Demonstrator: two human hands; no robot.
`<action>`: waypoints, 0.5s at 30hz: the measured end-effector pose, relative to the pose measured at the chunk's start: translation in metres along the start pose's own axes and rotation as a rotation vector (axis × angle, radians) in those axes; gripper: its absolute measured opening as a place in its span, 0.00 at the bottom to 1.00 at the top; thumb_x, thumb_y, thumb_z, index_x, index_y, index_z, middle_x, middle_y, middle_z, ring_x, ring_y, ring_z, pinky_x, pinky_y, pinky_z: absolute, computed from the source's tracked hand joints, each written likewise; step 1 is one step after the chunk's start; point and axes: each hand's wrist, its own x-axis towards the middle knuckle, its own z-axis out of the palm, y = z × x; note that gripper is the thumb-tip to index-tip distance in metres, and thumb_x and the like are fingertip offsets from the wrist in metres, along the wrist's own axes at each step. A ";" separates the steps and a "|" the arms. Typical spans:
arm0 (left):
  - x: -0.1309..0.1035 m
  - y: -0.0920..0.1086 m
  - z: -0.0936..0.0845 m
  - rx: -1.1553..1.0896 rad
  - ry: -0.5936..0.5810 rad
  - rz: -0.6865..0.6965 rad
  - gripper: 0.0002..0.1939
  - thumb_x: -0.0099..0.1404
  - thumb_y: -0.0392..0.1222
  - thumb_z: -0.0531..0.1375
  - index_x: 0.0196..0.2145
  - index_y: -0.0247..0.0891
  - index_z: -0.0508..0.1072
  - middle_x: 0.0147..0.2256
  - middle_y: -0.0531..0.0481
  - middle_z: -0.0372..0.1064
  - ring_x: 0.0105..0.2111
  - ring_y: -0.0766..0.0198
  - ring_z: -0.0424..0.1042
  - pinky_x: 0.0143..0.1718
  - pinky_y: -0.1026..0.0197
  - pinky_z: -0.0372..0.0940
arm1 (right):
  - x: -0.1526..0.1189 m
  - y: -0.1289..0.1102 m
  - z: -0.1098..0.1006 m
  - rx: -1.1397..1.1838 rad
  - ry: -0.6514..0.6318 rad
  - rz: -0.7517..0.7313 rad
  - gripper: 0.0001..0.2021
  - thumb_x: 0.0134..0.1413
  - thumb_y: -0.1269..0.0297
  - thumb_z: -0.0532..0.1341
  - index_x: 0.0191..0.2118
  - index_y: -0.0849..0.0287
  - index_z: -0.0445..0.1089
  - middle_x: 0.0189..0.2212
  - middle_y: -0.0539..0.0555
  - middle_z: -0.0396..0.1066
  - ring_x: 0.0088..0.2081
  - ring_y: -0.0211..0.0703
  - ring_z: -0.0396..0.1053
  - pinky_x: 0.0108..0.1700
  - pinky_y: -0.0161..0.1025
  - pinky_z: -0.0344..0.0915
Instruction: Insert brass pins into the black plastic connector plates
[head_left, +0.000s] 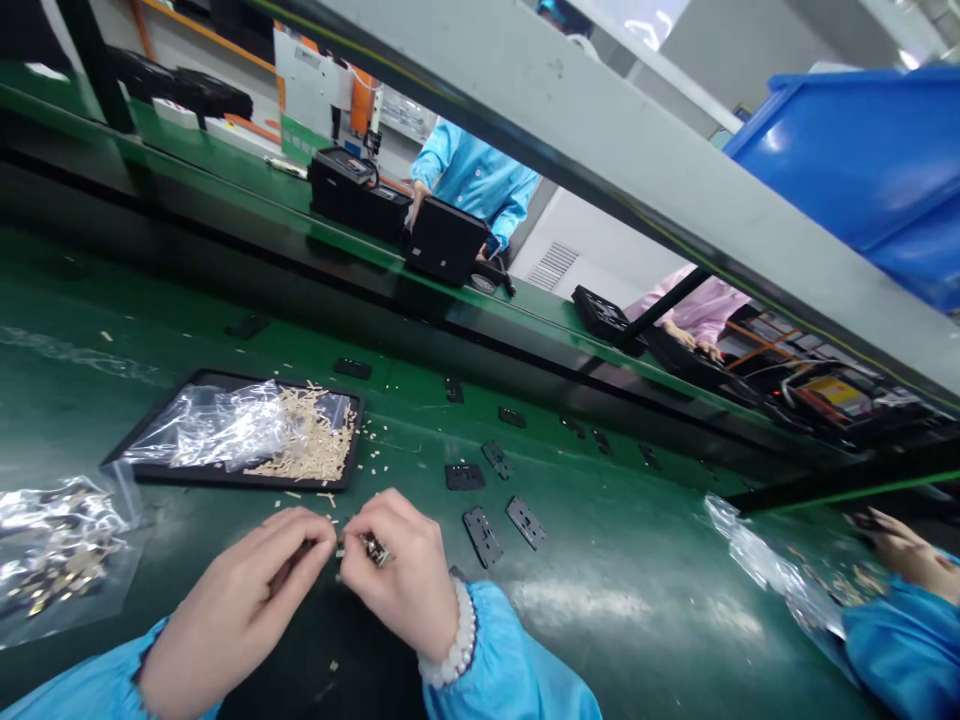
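Both my hands meet at the lower middle of the head view, above the green tabletop. My left hand (251,590) is closed, thumb and forefinger pinched together; what it pinches is too small to make out. My right hand (401,575), with a pearly bracelet at its wrist, is curled round several small metal pieces (373,549), shiny and gold-toned. Just beyond the hands lies a black tray (225,480) with a clear plastic bag (225,425) and a heap of small beige strips (311,440). Small black plastic plates (482,537) lie to the right of my hands.
A clear bag of gold-coloured metal pieces (64,560) lies at the left. At the right, a co-worker's hand (911,555) is near another plastic bag (780,575). Across a raised ledge, a person in blue holds a black box (446,240). A grey beam (570,90) crosses overhead.
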 end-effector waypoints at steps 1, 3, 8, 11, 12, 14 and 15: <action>0.000 0.001 -0.002 -0.067 0.016 -0.115 0.14 0.65 0.55 0.58 0.31 0.46 0.76 0.29 0.54 0.75 0.28 0.63 0.73 0.30 0.66 0.67 | 0.009 0.002 0.001 -0.019 -0.011 0.051 0.08 0.54 0.72 0.57 0.28 0.57 0.72 0.28 0.51 0.74 0.30 0.38 0.72 0.34 0.32 0.67; 0.002 0.002 -0.006 -0.178 0.075 -0.342 0.18 0.62 0.62 0.58 0.30 0.45 0.75 0.23 0.56 0.69 0.22 0.65 0.66 0.23 0.65 0.62 | 0.030 0.009 0.006 -0.086 -0.046 0.151 0.08 0.56 0.71 0.57 0.29 0.57 0.72 0.26 0.50 0.74 0.28 0.39 0.73 0.33 0.32 0.67; 0.012 -0.004 -0.012 -0.299 0.219 -0.566 0.24 0.54 0.67 0.61 0.29 0.42 0.74 0.17 0.60 0.56 0.17 0.68 0.55 0.21 0.63 0.54 | 0.072 0.025 0.024 -0.128 -0.189 0.113 0.10 0.56 0.75 0.60 0.39 0.55 0.76 0.32 0.51 0.81 0.33 0.44 0.78 0.38 0.36 0.70; 0.014 -0.013 -0.013 -0.310 0.250 -0.573 0.24 0.53 0.67 0.62 0.30 0.41 0.75 0.19 0.59 0.61 0.17 0.68 0.57 0.22 0.62 0.55 | 0.070 0.019 0.027 -0.101 -0.219 0.020 0.18 0.56 0.78 0.59 0.49 0.55 0.73 0.45 0.53 0.79 0.44 0.44 0.77 0.48 0.36 0.70; 0.014 -0.015 -0.013 -0.292 0.256 -0.569 0.24 0.53 0.67 0.62 0.30 0.41 0.75 0.18 0.59 0.60 0.18 0.67 0.57 0.23 0.62 0.55 | 0.065 0.014 0.025 -0.085 -0.189 -0.018 0.16 0.58 0.77 0.58 0.49 0.56 0.74 0.45 0.54 0.79 0.45 0.43 0.76 0.49 0.36 0.69; 0.013 -0.020 -0.013 -0.246 0.250 -0.540 0.24 0.54 0.66 0.61 0.30 0.42 0.77 0.15 0.59 0.58 0.17 0.66 0.58 0.22 0.62 0.56 | 0.053 0.004 0.021 -0.064 -0.100 -0.119 0.08 0.63 0.70 0.59 0.43 0.57 0.75 0.39 0.54 0.79 0.43 0.43 0.76 0.47 0.35 0.69; 0.013 -0.022 -0.013 -0.225 0.240 -0.513 0.23 0.54 0.66 0.61 0.29 0.42 0.77 0.14 0.59 0.58 0.17 0.66 0.58 0.21 0.63 0.56 | 0.047 -0.001 0.019 -0.067 -0.061 -0.178 0.07 0.64 0.67 0.59 0.40 0.57 0.76 0.36 0.54 0.78 0.40 0.43 0.75 0.44 0.35 0.69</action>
